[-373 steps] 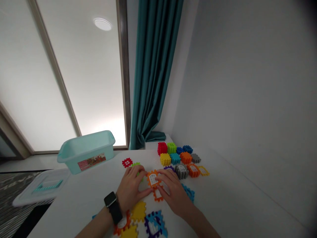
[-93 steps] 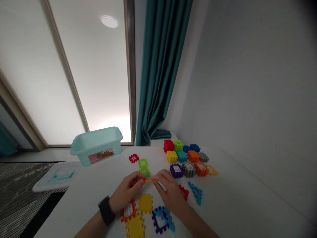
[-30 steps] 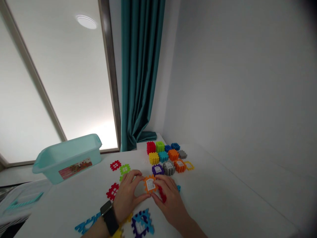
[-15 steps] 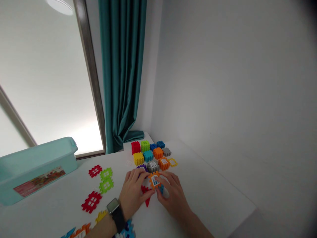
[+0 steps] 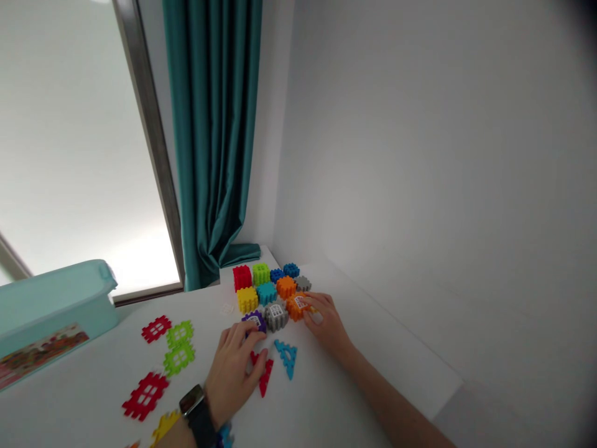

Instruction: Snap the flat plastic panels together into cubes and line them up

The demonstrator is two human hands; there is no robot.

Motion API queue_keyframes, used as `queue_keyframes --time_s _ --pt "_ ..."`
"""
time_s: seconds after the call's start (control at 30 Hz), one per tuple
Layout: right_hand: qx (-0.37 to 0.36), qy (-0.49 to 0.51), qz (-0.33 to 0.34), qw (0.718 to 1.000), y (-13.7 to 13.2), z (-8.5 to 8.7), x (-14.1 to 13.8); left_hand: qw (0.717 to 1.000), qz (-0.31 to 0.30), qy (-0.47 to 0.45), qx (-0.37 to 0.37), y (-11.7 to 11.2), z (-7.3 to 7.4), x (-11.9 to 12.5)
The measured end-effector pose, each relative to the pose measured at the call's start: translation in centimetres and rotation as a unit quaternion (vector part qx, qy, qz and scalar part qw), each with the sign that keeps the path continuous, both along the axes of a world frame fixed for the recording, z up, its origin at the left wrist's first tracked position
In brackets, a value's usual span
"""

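Presently, right hand: the right hand (image 5: 329, 320) is seen at centre right, half-closed, with its fingertips laid on an orange window block (image 5: 296, 309); whether the block is gripped or only pressed cannot be told.

Left hand: the left hand (image 5: 231, 373) is held at lower centre with the fingers curved, their tips at a purple window block (image 5: 254, 322). No firm grip is shown (the fingers partly hide the block). A black wristwatch (image 5: 198, 414) is worn on that wrist.

Blocks: the orange block and purple block are placed at the near edge of a tight cluster of cube-like blocks, beside a grey window block (image 5: 276, 317). Loose red and green lattice panels (image 5: 178, 348) are spread at lower left.

Nearby: a red triangular piece (image 5: 262, 375) lies beside the left hand, and a blue triangular frame (image 5: 286, 358) lies just right of it. A teal plastic bin (image 5: 51, 317) is placed at far left.

Step in hand: the orange block appears to be being seated against the cluster.

Next move: release of the orange block appears to be called for, once it is judged square.
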State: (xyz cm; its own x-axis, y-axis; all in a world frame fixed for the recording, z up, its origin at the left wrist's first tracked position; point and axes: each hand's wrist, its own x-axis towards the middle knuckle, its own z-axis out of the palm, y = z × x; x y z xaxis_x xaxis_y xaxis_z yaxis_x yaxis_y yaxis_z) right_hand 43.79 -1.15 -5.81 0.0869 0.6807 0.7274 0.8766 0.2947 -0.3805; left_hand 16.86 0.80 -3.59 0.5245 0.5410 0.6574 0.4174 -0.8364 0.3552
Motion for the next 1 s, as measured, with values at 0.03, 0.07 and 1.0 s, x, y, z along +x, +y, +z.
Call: queue_keyframes --time_s 0.03,0.07,1.0 --pt "-0.002 0.003 -0.003 1.000 0.4 -0.1 0.2 1.000 -0.001 0.000 -0.001 0.1 -0.1 0.0" --pt "-0.003 0.006 -0.005 1.000 0.8 -0.3 0.3 1.000 -0.001 0.001 -0.003 0.2 -0.1 0.0" --pt "-0.031 0.030 -0.003 0.999 1.6 -1.5 0.7 1.000 -0.009 -0.010 -0.023 0.6 -0.3 -0.2"
